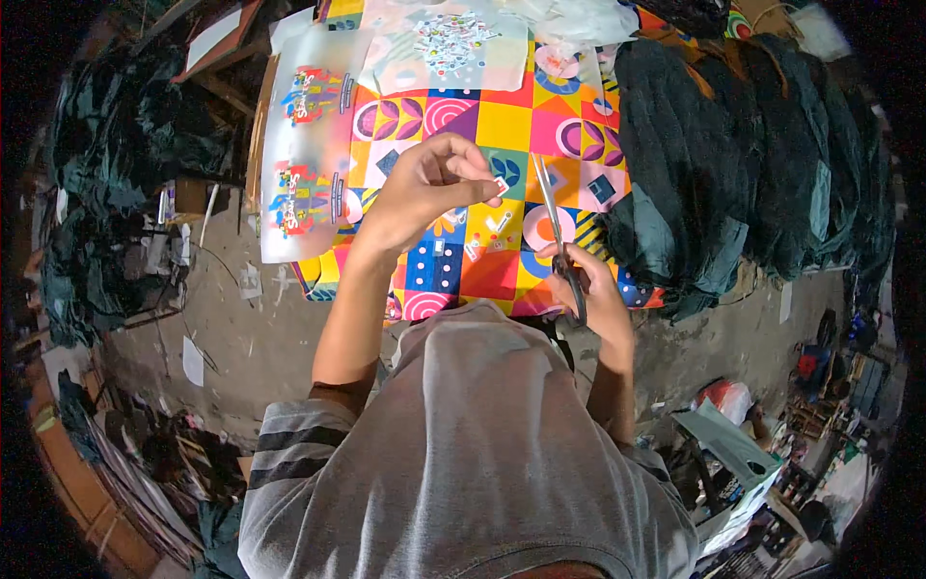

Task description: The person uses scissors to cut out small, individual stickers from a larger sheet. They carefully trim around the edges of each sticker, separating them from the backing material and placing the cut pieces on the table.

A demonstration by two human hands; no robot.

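Observation:
My left hand (434, 177) pinches a small white cut piece with a red mark (501, 187) between thumb and fingertip, raised over a patterned cloth (499, 134). In my right hand (599, 293) is a pair of scissors (553, 210), fingers around the dark handles. The long metal blades point away from me, nearly together, to the right of the pinched piece and apart from it. Below the hands, several small printed cut pieces (474, 250) lie scattered on the cloth. A heap of similar tiny pieces (456, 40) rests on a translucent sheet (394, 72) at the far side.
A translucent film with colourful prints and writing (307, 145) covers the table's left edge. Dark bundled fabric (694, 166) crowds the right side; more dark fabric (137, 130) hangs at left. Crumpled clear plastic (586, 22) sits at the back. Paper scraps (193, 360) litter the concrete floor (268, 347).

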